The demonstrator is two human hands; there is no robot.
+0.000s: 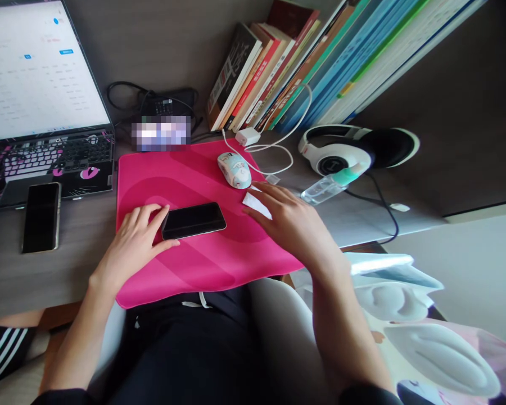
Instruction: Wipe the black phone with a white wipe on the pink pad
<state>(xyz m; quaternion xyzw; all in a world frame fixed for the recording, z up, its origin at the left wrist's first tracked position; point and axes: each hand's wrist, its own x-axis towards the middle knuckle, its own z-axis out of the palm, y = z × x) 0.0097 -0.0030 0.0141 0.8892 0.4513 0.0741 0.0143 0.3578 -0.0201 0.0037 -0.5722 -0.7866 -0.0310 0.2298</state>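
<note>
A black-screened smartphone [194,219] lies face up on a pink desk mat [211,264]. My left hand [137,239] is at its left end, the thumb along the near edge and the index finger by the far corner, gripping it lightly. To the right, my right hand [289,216] is closed over a folded white tissue [256,203], which shows between thumb and fingers; part of it is hidden under the hand. Just beyond those fingertips sits a patterned computer mouse [235,170]. A clear spray bottle [322,188] with a green top lies beside the right hand.
An open laptop [46,152] stands at the left, with a second phone [41,217] before it. White headphones [341,149], a charger [248,136] with white cable, and a row of books [261,73] are at the back. Plush or padded white items [442,360] hang low right.
</note>
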